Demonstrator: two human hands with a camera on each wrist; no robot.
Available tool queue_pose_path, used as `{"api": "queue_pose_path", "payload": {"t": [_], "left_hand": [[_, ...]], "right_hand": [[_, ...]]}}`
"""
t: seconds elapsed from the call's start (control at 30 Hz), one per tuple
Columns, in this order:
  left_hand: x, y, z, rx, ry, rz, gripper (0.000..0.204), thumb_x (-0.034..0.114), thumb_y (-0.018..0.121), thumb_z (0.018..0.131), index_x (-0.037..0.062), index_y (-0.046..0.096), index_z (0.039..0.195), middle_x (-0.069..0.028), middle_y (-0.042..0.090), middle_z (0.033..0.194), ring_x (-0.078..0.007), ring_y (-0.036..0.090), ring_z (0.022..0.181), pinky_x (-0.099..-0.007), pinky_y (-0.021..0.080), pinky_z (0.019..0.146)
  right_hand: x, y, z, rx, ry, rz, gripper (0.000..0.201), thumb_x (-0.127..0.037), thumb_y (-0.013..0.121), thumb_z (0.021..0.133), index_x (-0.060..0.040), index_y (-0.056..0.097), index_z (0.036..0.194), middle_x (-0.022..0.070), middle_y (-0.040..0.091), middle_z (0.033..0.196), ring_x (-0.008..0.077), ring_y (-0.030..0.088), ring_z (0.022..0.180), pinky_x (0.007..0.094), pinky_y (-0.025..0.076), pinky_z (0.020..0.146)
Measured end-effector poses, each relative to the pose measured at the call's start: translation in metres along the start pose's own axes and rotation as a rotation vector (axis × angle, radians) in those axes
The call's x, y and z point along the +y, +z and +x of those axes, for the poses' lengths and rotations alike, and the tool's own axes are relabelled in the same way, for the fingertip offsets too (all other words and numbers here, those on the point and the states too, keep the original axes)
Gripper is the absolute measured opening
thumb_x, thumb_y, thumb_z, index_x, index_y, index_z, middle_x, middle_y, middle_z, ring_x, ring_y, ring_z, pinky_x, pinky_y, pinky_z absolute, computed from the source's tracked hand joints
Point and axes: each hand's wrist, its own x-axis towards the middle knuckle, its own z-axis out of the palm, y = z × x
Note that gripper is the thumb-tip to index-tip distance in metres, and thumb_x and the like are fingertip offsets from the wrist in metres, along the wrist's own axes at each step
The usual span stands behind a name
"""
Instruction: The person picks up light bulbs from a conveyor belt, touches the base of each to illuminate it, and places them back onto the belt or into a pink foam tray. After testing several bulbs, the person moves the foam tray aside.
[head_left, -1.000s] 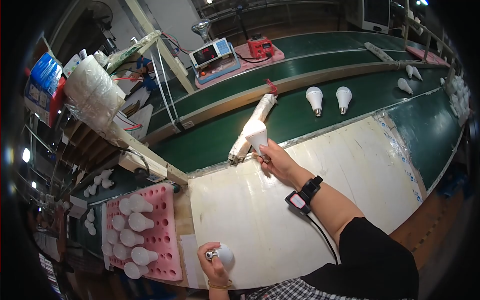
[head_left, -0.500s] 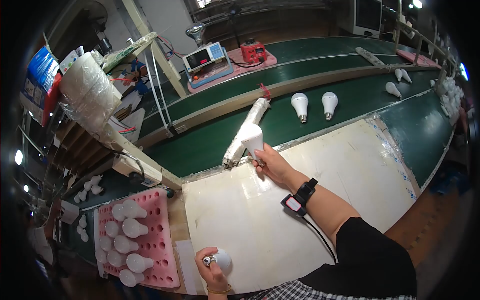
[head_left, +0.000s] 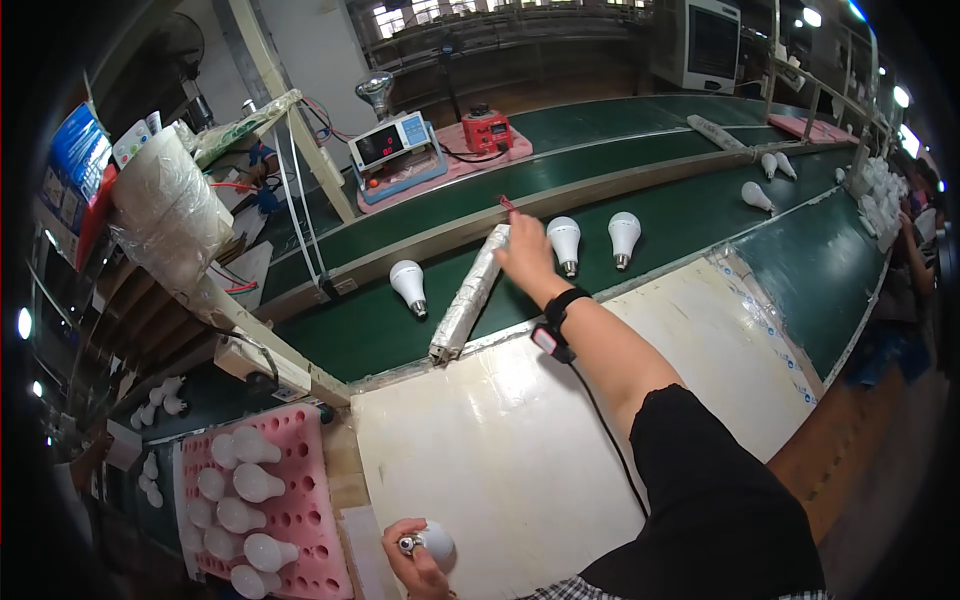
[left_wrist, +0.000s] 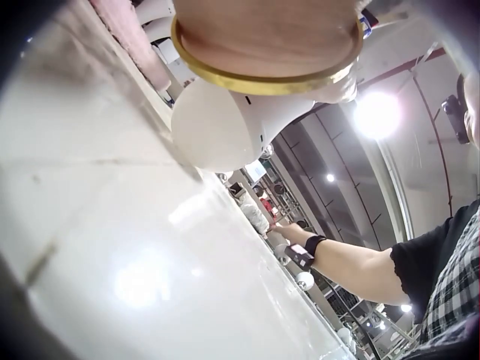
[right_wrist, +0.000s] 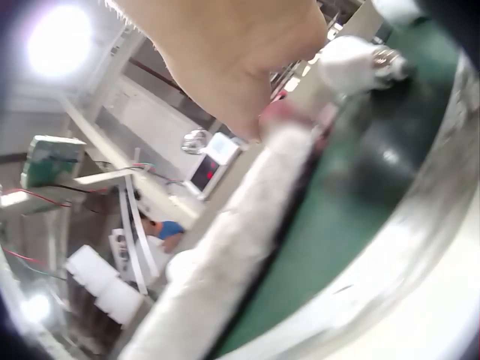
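Note:
My left hand (head_left: 420, 572) grips a white LED light bulb (head_left: 437, 543) low over the white work surface, metal cap toward the head camera. The left wrist view shows its frosted dome (left_wrist: 210, 127) beside the wrist. Beyond the board, my right hand (head_left: 528, 255) reaches over the far end of a wrapped white bar (head_left: 468, 300), with no bulb seen in its grasp; its fingertips are partly hidden. Just right of that hand lie two bulbs, one nearer (head_left: 564, 238) and one farther (head_left: 625, 234). Another bulb (head_left: 407, 282) lies left of the bar on the green belt.
At the left, a pink foam tray (head_left: 312, 470) holds several bulbs. A digital meter (head_left: 385, 145) and a red box (head_left: 487, 131) stand behind the belt. A post with a plastic-wrapped roll (head_left: 170, 205) rises at left. More bulbs (head_left: 757, 196) lie at far right.
The lit bulb that my right hand held at the bar is now unlit and released left of it. That hand has moved away to the bar's far end. The left hand keeps its bulb.

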Motion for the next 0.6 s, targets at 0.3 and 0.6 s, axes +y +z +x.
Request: {"api": "queue_pose_path", "payload": {"t": [0.3, 0.6], "left_hand": [[0.007, 0.0, 0.002, -0.024, -0.004, -0.018, 0.035, 0.024, 0.045, 0.083, -0.0019, 0.053, 0.107, -0.014, 0.056, 0.103, -0.0247, 0.052, 0.098, -0.0363, 0.04, 0.09], [-0.005, 0.003, 0.002, 0.05, 0.056, -0.041, 0.034, 0.027, 0.047, 0.084, -0.0008, 0.049, 0.103, -0.014, 0.056, 0.098, -0.0217, 0.053, 0.088, -0.0344, 0.043, 0.084]], "right_hand": [[0.068, -0.004, -0.033, -0.107, 0.501, 0.76, 0.061, -0.006, 0.066, 0.079, 0.0003, 0.037, 0.133, 0.0193, 0.051, 0.12, 0.0301, 0.056, 0.104, 0.036, 0.05, 0.086], [-0.035, -0.062, -0.112, -0.711, 0.973, 2.218, 0.034, -0.016, 0.054, 0.092, 0.0, 0.043, 0.121, 0.0125, 0.06, 0.102, 0.0151, 0.058, 0.076, 0.0233, 0.048, 0.057]]}}
